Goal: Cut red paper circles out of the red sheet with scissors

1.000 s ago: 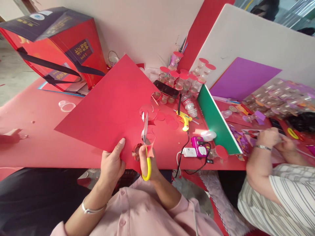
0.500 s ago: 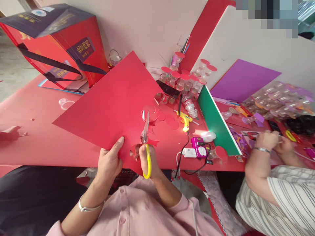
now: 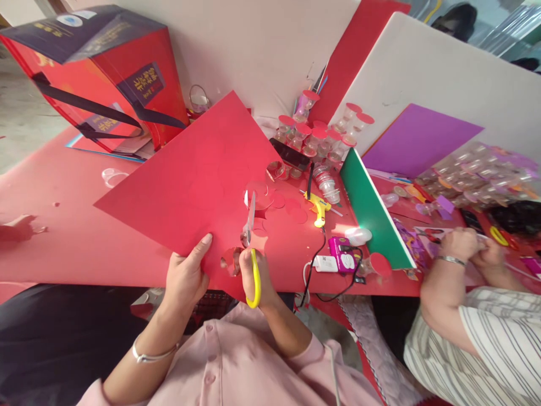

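Note:
My left hand grips the lower edge of a large red sheet of card, thumb on top and fingers underneath. The sheet is tilted above the table, one corner pointing away from me. In my right hand is a pair of scissors with yellow handles, fingers through the loops. Its blades point away from me at the sheet's ragged right edge, where curved pieces have been cut out. Red paper discs and scraps lie just right of the blades.
A yellow glue gun, stacked clear cups and a black phone lie to the right. Beyond stands a green board; past it a co-worker's hands are busy. A red box bag stands at the back left.
The red sheet has shifted very slightly, and the cut scrap beside the scissors has changed position a little. Both hands keep nearly the same place and hold.

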`<action>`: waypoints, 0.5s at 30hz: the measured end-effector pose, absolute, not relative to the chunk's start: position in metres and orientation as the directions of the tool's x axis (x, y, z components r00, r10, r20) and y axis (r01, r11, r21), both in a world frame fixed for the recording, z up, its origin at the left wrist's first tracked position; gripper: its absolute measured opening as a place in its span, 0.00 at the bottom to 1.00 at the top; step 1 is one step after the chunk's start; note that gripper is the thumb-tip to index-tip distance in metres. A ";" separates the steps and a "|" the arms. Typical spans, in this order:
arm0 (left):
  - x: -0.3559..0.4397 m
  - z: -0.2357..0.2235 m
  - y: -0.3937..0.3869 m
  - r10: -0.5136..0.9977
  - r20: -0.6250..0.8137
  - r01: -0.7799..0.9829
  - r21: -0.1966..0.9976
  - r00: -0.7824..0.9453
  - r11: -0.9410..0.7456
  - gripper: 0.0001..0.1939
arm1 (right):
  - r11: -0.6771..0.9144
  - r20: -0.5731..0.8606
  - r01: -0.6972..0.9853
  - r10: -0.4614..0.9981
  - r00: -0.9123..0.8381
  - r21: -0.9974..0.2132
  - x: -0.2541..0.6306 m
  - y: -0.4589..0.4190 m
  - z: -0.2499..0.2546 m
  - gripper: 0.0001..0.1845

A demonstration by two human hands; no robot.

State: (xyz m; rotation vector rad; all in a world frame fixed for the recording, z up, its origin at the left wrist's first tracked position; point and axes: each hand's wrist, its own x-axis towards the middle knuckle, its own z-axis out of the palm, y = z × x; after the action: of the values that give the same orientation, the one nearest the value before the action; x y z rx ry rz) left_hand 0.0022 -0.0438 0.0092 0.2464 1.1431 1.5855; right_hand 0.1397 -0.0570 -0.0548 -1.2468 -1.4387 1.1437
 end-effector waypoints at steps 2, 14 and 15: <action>0.001 0.008 -0.044 0.842 -0.397 -0.635 0.768 -0.366 0.086 0.24 | 0.058 0.051 0.100 0.996 -0.071 -0.993 0.139 -0.058 -0.055 0.38; -0.004 -0.001 -0.043 0.861 -0.362 -0.610 0.789 -0.357 0.079 0.25 | 0.035 0.030 0.069 0.996 -0.082 -0.997 0.140 -0.059 -0.057 0.33; -0.005 -0.001 -0.043 0.861 -0.363 -0.611 0.788 -0.356 0.079 0.25 | 0.040 0.034 0.070 0.996 -0.088 -0.997 0.141 -0.059 -0.057 0.33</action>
State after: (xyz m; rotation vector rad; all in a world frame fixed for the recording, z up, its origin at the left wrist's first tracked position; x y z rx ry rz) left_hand -0.0053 -0.0430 -0.0013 0.3061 1.1446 1.5746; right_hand 0.1408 -0.0590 -0.0569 -1.1919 -1.3433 1.2105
